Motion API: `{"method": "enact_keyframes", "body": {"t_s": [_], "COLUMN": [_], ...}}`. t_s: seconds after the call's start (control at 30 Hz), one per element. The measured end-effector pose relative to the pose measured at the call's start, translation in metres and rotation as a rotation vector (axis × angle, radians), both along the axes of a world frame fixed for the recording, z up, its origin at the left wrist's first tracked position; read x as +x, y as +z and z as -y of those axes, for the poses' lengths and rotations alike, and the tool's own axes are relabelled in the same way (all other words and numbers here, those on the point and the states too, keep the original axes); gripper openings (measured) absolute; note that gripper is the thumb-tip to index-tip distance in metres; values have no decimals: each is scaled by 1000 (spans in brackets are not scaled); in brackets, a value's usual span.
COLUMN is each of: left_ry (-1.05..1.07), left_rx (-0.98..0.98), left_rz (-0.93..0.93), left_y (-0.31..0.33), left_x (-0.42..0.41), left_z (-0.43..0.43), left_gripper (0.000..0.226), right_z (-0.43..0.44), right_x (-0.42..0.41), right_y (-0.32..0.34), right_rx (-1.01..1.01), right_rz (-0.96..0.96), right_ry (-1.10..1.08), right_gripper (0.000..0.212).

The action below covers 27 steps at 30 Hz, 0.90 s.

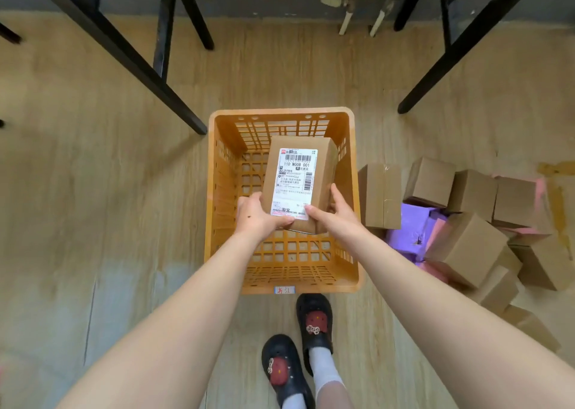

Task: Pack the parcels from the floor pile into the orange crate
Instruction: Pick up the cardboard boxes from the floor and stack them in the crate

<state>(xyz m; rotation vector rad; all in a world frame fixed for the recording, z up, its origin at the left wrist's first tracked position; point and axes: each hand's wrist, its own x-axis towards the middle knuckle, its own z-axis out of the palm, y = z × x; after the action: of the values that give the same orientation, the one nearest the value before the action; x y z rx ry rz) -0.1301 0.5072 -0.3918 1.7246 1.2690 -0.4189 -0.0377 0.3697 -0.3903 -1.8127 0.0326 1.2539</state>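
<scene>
Left hand [255, 215] and right hand [334, 214] both grip labelled cardboard box [297, 181] at near end, label up, over orange crate [281, 281]: likely lowering flat. Parcel pile [466, 222] right, within reach.

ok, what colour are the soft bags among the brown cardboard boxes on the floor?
The soft plastic bags are purple and pink; the head view shows them.

Wood-look floor [93, 175]: orange crate [213, 191] centre, parcel pile [473, 247] just beside, black frame legs [140, 66] beyond.
</scene>
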Motion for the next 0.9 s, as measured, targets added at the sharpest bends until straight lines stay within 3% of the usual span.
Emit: {"method": "enact_keyframes", "body": {"t_s": [0.2, 0.57, 0.9], "left_ry": [40, 196, 223], "left_rx": [-5, -215, -281], "left_rz": [43, 86, 127], "left_y": [-29, -125, -227], "left_x": [14, 39, 66], "left_z": [-22, -12, -25], "left_gripper": [49, 55, 52], "right_z": [-19, -38, -50], "right_x": [15, 52, 67], "right_y": [-31, -133, -243], "right_rx": [-135, -389, -459], "right_rz": [125, 267, 282], "right_ry": [54, 143, 45], "right_gripper": [71, 66, 56]}}
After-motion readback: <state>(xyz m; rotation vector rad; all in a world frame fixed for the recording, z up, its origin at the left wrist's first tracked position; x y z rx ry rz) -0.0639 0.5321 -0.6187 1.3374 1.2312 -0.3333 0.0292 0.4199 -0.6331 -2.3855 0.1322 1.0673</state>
